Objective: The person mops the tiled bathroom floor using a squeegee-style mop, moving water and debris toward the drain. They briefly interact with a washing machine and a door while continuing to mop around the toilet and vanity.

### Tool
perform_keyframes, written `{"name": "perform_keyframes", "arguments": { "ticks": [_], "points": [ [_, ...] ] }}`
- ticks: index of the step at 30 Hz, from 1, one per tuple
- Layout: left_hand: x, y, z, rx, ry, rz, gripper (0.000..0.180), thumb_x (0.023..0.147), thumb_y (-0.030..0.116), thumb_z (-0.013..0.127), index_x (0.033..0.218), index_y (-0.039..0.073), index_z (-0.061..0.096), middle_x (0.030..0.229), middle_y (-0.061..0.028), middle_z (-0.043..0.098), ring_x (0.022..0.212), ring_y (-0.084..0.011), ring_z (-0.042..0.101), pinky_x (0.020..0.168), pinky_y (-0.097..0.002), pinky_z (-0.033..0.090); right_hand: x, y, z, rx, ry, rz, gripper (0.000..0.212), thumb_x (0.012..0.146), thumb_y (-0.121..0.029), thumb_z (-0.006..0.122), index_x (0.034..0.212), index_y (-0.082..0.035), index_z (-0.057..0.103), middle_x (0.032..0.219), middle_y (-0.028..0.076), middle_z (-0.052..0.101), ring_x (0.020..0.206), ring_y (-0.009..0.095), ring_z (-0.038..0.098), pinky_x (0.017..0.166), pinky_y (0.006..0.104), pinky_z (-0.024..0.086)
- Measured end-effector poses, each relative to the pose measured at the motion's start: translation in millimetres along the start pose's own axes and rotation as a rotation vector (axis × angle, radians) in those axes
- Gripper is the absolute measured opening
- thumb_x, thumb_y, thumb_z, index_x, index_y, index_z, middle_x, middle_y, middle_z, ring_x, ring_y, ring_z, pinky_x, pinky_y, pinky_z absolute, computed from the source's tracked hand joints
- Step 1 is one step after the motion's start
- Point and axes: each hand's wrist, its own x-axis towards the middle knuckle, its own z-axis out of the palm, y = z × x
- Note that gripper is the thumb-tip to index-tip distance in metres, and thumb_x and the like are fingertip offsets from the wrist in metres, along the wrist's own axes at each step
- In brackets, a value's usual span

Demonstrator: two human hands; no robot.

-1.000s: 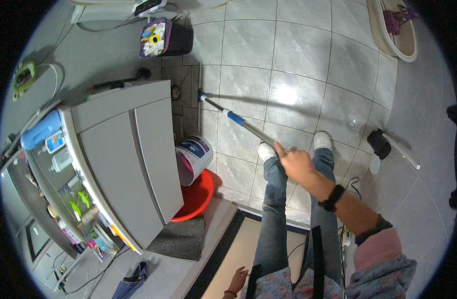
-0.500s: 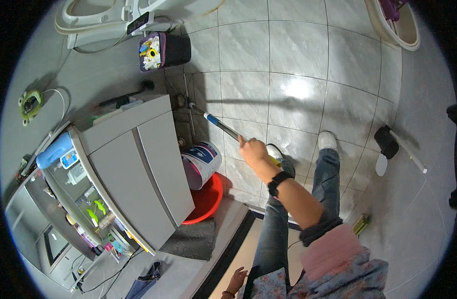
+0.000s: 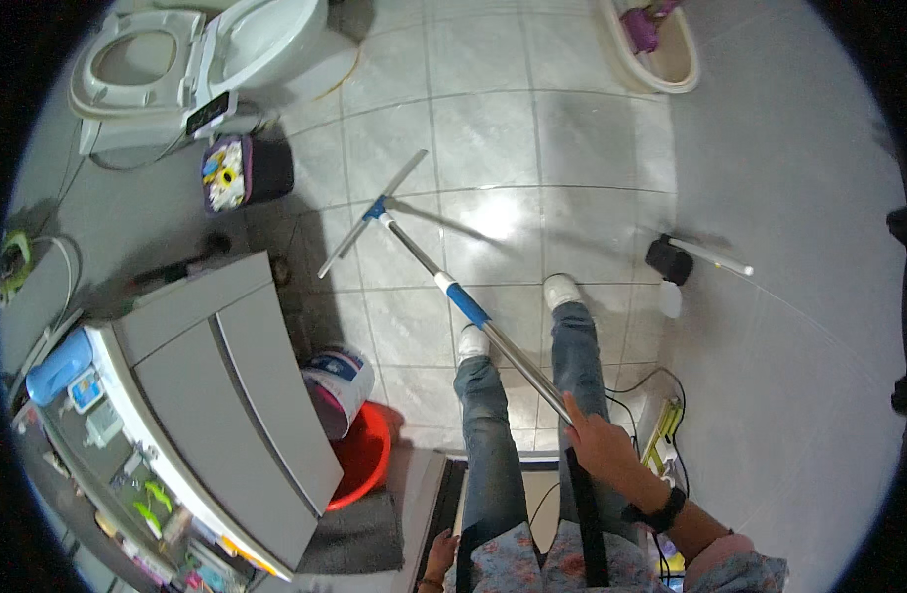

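Observation:
My right hand (image 3: 600,445) is closed round the upper part of a floor squeegee (image 3: 468,308) with a silver and blue pole. Its long thin blade (image 3: 402,178) is over the tiles, beyond my feet and to their left. The pole slants from the blade down to my hand, passing over the tiles beside my left white shoe (image 3: 473,342). At the lower edge, my left hand (image 3: 439,555) hangs beside my thigh, partly cut off, its fingers loosely extended with nothing visible in them.
A toilet (image 3: 265,44) and a full dark bin (image 3: 273,170) stand at the far left. Nearer are a grey cabinet (image 3: 236,395), a tipped white bucket (image 3: 349,381), a red basin (image 3: 374,460) and a dark mat (image 3: 359,539). A black-headed brush (image 3: 669,260) leans at the right wall.
My right hand has drawn back toward me and to the right with the squeegee. The blade has come out from beside the cabinet onto the open tiles. The view has shifted too.

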Motion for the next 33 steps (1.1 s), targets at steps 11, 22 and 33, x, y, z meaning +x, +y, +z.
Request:
{"name": "perform_keyframes", "arguments": {
  "ticks": [11,22,33],
  "points": [
    [66,-68,-143,-0.204,-0.01,0.005,0.041,0.082,0.026,0.054,0.113,0.002,0.043,0.077,-0.0034,0.054,0.064,-0.014,0.052,0.052,-0.0268,0.043,-64,-47,81,0.293,0.479,0.393,0.056,0.089,-0.023,0.04,0.133,-0.002,0.014,0.059,0.017,0.053,0.048,0.03,0.051,0.045,0.0397,0.042],
    [72,-73,-195,0.003,-0.067,0.044,0.035,0.081,0.024,0.054,0.107,0.003,0.045,0.076,-0.0038,0.054,0.064,-0.0159,0.052,0.053,-0.0275,0.043,-11,-15,149,0.332,0.723,0.588,0.058,0.087,-0.021,0.04,0.136,-0.012,0.011,0.058,0.019,0.053,0.05,0.035,0.053,0.045,0.0451,0.042],
    [58,-45,-197,0.005,-0.093,0.052,0.029,0.08,0.022,0.054,0.101,0.004,0.047,0.075,-0.0042,0.053,0.063,-0.0178,0.052,0.054,-0.0281,0.043,-92,-67,236,0.457,0.445,0.597,0.073,0.079,-0.013,0.047,0.136,-0.01,0.001,0.061,0.02,0.055,0.051,0.032,0.055,0.042,0.0405,0.042]
  ]
}}
